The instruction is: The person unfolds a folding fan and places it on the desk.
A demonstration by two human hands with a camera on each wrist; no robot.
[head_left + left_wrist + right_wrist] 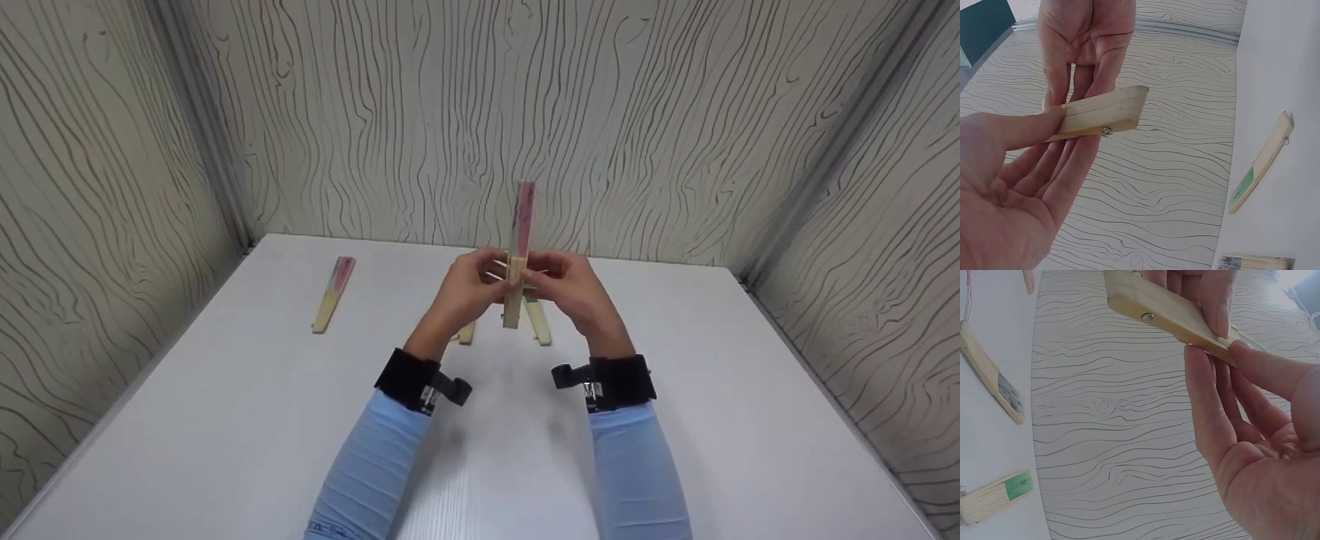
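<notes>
Above the middle of the white table (247,420) I hold a closed folding fan (519,255) upright, its pink paper end up and its bamboo handle end down. My left hand (480,281) pinches the handle from the left and my right hand (559,281) pinches it from the right. In the left wrist view my left thumb presses the bamboo guard (1100,115) near its rivet, with fingers behind it. The right wrist view shows my right thumb and fingers (1207,399) clamping the same guard (1157,306).
Other closed fans lie on the table: one at the left (334,294) and two under my hands (466,334), (538,322). A fan with green paper (1261,163) lies flat. Wood-grain walls (450,112) enclose three sides.
</notes>
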